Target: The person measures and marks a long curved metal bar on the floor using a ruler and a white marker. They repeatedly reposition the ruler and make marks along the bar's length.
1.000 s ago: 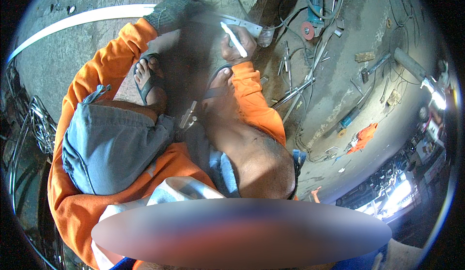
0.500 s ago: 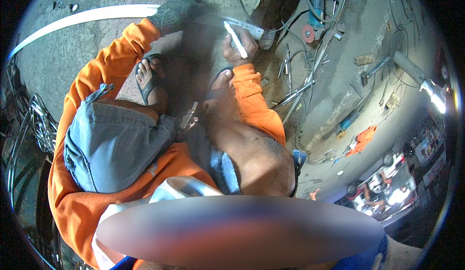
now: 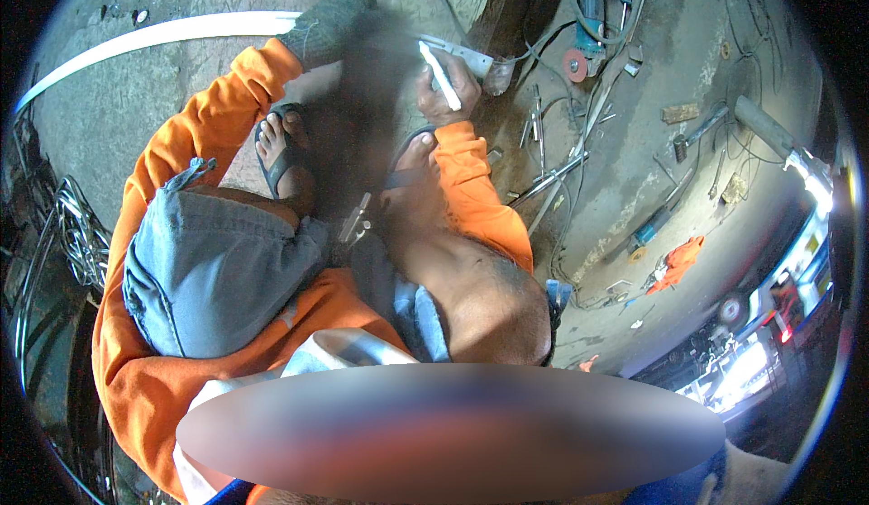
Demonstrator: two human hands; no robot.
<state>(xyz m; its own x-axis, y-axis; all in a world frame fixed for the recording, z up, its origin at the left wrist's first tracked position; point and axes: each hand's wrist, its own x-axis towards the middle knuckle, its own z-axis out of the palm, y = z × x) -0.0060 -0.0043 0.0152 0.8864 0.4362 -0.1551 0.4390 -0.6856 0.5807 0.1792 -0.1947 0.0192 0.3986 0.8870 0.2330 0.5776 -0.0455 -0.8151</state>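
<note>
Grey floor — gloved left hand partly indistinct

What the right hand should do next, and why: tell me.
Probably ease the white pen-like stick toward the white strip: the right hand already grips the stick, and the strip runs up to the gloved left hand. The space between the hands is too blurred to show contact.

From my head, the left of two side-by-side fisheye cameras looks steeply down, my shorts near, my left hand and right hand farther out. It faces the floor, which spreads far right; straight edges bend toward its rim.
</note>
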